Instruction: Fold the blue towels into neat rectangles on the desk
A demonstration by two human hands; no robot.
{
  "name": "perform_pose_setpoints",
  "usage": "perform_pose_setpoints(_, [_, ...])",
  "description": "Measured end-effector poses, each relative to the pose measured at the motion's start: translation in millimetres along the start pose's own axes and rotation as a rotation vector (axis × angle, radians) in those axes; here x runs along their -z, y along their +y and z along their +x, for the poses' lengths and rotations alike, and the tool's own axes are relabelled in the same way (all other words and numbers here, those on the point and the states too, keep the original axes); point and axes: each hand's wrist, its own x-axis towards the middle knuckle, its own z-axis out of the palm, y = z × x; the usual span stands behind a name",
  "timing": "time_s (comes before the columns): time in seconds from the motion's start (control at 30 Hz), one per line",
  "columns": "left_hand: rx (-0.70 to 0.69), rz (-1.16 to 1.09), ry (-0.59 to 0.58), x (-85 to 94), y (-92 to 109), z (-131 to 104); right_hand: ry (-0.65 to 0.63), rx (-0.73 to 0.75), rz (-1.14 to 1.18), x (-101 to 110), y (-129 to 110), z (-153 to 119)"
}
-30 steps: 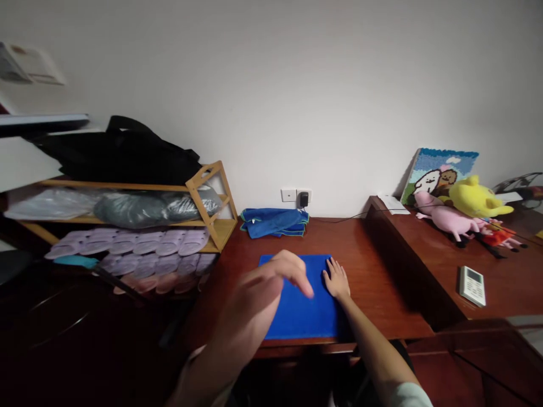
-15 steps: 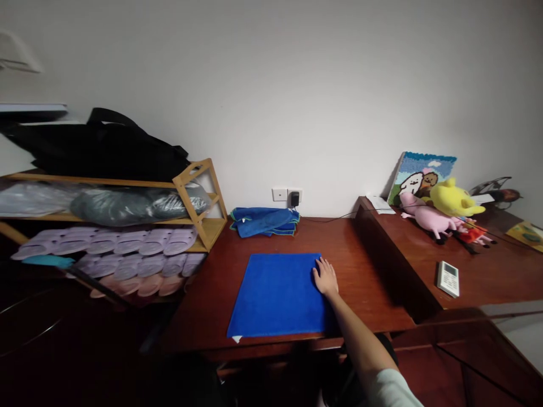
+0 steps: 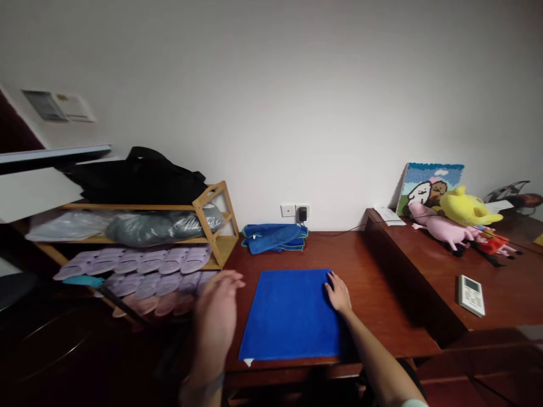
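A blue cloth [image 3: 292,316] lies spread flat on the reddish-brown wooden table [image 3: 377,305], with a small white tag at its near left corner. My right hand [image 3: 339,293] rests flat on the cloth's right edge near the far corner, fingers stretched out. To the left of the cloth, my left hand [image 3: 218,311] is raised above the table's left side, smeared by motion; nothing shows in it, and its fingers look loosely bent. Behind the spread cloth, a pile of folded blue cloths [image 3: 275,238] with green edging sits against the wall.
On the left stands a wooden shelf [image 3: 227,249] with purple slippers [image 3: 156,260], plastic-wrapped items and a black bag [image 3: 144,178]. A higher surface on the right bears plush toys [image 3: 466,206], a picture [image 3: 428,183] and a white remote [image 3: 470,295]. A black plug [image 3: 302,213] trails a cord.
My left hand has come into view at the left of the cloth. My right hand stays on the cloth's right edge. The camera view has shifted slightly left and up.
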Motion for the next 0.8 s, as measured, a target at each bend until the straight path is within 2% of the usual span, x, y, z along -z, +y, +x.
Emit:
perform_pose_setpoints(0.1, [-0.351, 0.112, -0.153, -44.1, -30, 11, -0.003, -0.034, 0.010, 1, -1, 6])
perform_pose_setpoints(0.17, [-0.514, 0.208, -0.264, -80.9, -48, 12, -0.011, -0.032, 0.001, 0, -6, 9])
perform_pose_setpoints(0.27, [-0.600, 0.277, -0.368, -130.9, -64, 7, -0.046, -0.001, -0.076, -5, -15, 11])
perform_pose_setpoints(0.37, [-0.674, 0.375, -0.429, -166.7, -76, -2, -0.037, -0.001, -0.153, -13, -19, 12])
perform_pose_setpoints(0.47, [-0.753, 0.589, -0.472, -188.5, -97, -10, -0.020, -0.003, -0.172, -18, -18, 14])
perform_pose_setpoints(0.6, [-0.803, 0.728, -0.440, -202.9, -123, -10, 0.003, 0.028, -0.147, -24, -11, 18])
perform_pose_setpoints(0.67, [-0.837, 0.715, -0.401, -210.7, -123, -5, 0.012, 0.039, -0.123, -26, -8, 19])
perform_pose_setpoints(0.8, [-0.876, 0.684, -0.413, -237.8, -101, 9, -0.004, 0.041, -0.122, -29, -5, 20])
